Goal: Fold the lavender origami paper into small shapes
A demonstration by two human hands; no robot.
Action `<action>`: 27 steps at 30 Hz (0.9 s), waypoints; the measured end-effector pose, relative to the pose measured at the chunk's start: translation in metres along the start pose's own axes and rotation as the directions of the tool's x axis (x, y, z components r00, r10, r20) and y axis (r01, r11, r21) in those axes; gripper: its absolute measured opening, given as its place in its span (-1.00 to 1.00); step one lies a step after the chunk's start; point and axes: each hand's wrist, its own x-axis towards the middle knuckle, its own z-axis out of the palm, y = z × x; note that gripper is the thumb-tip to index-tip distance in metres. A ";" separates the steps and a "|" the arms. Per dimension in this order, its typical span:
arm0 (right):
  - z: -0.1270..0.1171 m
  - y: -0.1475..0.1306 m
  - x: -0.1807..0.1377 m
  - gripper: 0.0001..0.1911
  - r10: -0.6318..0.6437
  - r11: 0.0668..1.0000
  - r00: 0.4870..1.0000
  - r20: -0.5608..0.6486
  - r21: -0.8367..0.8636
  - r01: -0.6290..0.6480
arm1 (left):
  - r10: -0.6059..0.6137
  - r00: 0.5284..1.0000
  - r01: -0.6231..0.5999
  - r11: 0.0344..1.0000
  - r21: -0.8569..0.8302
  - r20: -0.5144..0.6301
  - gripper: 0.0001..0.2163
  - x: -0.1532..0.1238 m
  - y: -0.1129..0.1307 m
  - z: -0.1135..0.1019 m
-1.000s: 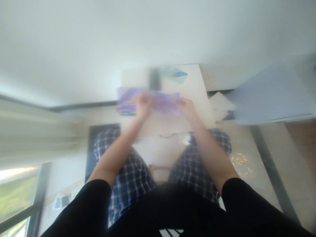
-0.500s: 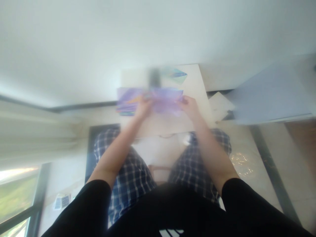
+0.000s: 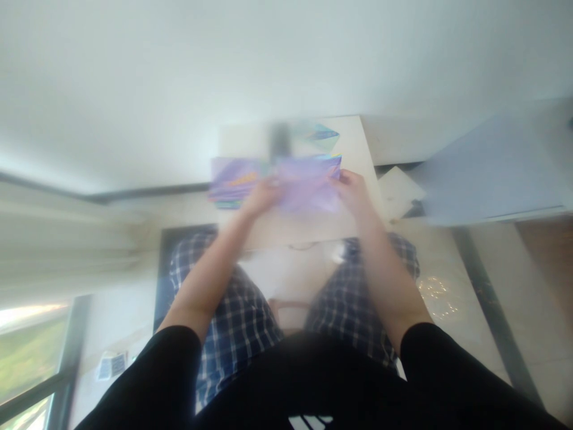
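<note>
A flat, glossy purple sheet or pouch (image 3: 307, 185) is stretched between my two hands over a small white table. Its exact kind is too blurred to tell. My left hand (image 3: 265, 194) pinches it at the left edge. At the upper right edge, my right hand (image 3: 350, 184) grips it with thumb and fingers pressed together. Just left of my left hand lies a stack of similar purple pieces (image 3: 233, 176) with an orange mark and coloured edges. My left fingers partly overlap that stack.
The white table (image 3: 358, 143) stands against a pale wall. A blue-green folded piece (image 3: 326, 136) lies at its back, beside a dark blurred object (image 3: 280, 140). A white card-like piece (image 3: 397, 190) and a large grey-blue panel (image 3: 487, 173) are to the right. My knees flank the table's front.
My right hand has moved slightly right, and the purple piece now spreads wider and flatter. My left hand has shifted a little toward me.
</note>
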 end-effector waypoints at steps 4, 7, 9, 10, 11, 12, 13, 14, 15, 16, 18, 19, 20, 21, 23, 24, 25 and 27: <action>0.004 0.002 0.001 -0.63 0.029 0.993 1.000 0.001 0.111 -0.029 | 0.002 1.000 -0.002 1.000 -0.024 -0.012 -0.64 0.002 -0.003 0.007; 0.006 0.005 0.002 -0.67 -0.013 0.999 0.999 -0.051 0.037 0.015 | 0.094 0.995 -0.092 0.995 0.036 -0.035 -0.54 0.006 -0.018 0.014; 0.008 0.006 0.001 -0.70 -0.072 0.994 0.986 -0.152 -0.091 0.058 | 0.243 0.961 -0.221 0.961 0.164 -0.129 -0.48 0.006 -0.028 0.018; 0.010 0.006 -0.001 -0.71 -0.115 0.983 0.971 -0.210 -0.163 0.081 | 0.336 0.917 -0.273 0.922 0.273 -0.215 -0.48 0.005 -0.032 0.021; 0.012 0.006 -0.003 -0.72 -0.163 0.967 0.952 -0.261 -0.233 0.102 | 0.427 0.859 -0.307 0.871 0.384 -0.282 -0.51 0.002 -0.034 0.024; 0.016 0.006 -0.006 -0.72 -0.211 0.949 0.931 -0.298 -0.292 0.121 | 0.503 0.818 -0.341 0.815 0.468 -0.280 -0.57 -0.002 -0.035 0.027; 0.020 0.005 -0.010 -0.73 -0.249 0.932 0.915 -0.316 -0.334 0.138 | 0.560 0.795 -0.386 0.763 0.518 -0.234 -0.63 -0.006 -0.034 0.031; 0.025 0.003 -0.015 -0.72 -0.267 0.921 0.911 -0.314 -0.362 0.146 | 0.594 0.790 -0.444 0.724 0.528 -0.151 -0.67 -0.010 -0.033 0.036; 0.030 0.001 -0.019 -0.71 -0.272 0.916 0.915 -0.296 -0.371 0.153 | 0.613 0.787 -0.505 0.705 0.498 -0.070 -0.66 -0.014 -0.032 0.041; 0.035 -0.002 -0.023 -0.70 -0.276 0.914 0.923 -0.268 -0.371 0.166 | 0.614 0.789 -0.545 0.713 0.441 -0.016 -0.61 -0.017 -0.031 0.045; 0.042 -0.006 -0.030 -0.65 -0.293 0.910 0.941 -0.171 -0.351 0.219 | 0.585 0.809 -0.573 0.765 0.294 0.052 -0.49 -0.019 -0.030 0.053; 0.044 -0.007 -0.032 -0.62 -0.305 0.911 0.945 -0.119 -0.326 0.253 | 0.567 0.821 -0.566 0.791 0.233 0.070 -0.45 -0.019 -0.031 0.055; 0.046 -0.008 -0.034 -0.57 -0.329 0.908 0.942 -0.070 -0.298 0.295 | 0.547 0.834 -0.551 0.816 0.176 0.075 -0.42 -0.017 -0.032 0.056; 0.046 -0.007 -0.034 -0.53 -0.357 0.902 0.934 -0.021 -0.268 0.338 | 0.529 0.846 -0.533 0.836 0.127 0.070 -0.41 -0.014 -0.033 0.056; 0.044 -0.005 -0.034 -0.44 -0.409 0.883 0.911 0.051 -0.229 0.410 | 0.486 0.873 -0.488 0.872 0.051 0.043 -0.39 -0.009 -0.034 0.052; 0.043 -0.004 -0.034 -0.41 -0.427 0.873 0.901 0.080 -0.225 0.433 | 0.455 0.890 -0.456 0.890 0.023 0.028 -0.40 -0.007 -0.033 0.050; 0.042 -0.003 -0.033 -0.41 -0.438 0.863 0.893 0.101 -0.233 0.449 | 0.419 0.908 -0.419 0.908 0.004 0.012 -0.41 -0.006 -0.032 0.047; 0.041 0.000 -0.032 -0.45 -0.461 0.835 0.878 0.126 -0.273 0.477 | 0.335 0.942 -0.336 0.942 -0.010 -0.027 -0.44 -0.004 -0.029 0.042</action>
